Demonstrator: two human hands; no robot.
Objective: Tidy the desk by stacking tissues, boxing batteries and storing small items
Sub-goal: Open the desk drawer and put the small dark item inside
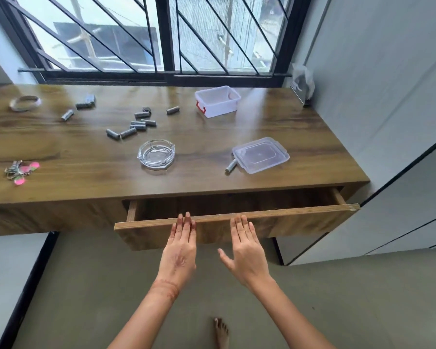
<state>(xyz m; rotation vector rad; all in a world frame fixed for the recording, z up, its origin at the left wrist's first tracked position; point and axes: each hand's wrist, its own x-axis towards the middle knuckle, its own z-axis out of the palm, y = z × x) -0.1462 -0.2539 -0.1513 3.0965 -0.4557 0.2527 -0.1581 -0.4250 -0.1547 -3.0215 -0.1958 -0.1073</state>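
Note:
Several grey batteries (134, 127) lie scattered across the middle of the wooden desk (287, 137); one more battery (230, 166) rests against a clear lid (261, 154) at the front right. The open plastic box (217, 100) with red clasps stands near the window. A tissue holder (303, 83) sits in the far right corner. The drawer (237, 216) is pulled partly out. My left hand (180, 244) and my right hand (246, 249) are flat and open, fingertips at the drawer's front edge, holding nothing.
A glass ashtray (156, 153) stands mid-desk. A keyring with pink tags (20, 170) lies at the front left, a tape roll (25, 103) at the back left. White cabinets (388, 122) close off the right side. A barred window runs behind the desk.

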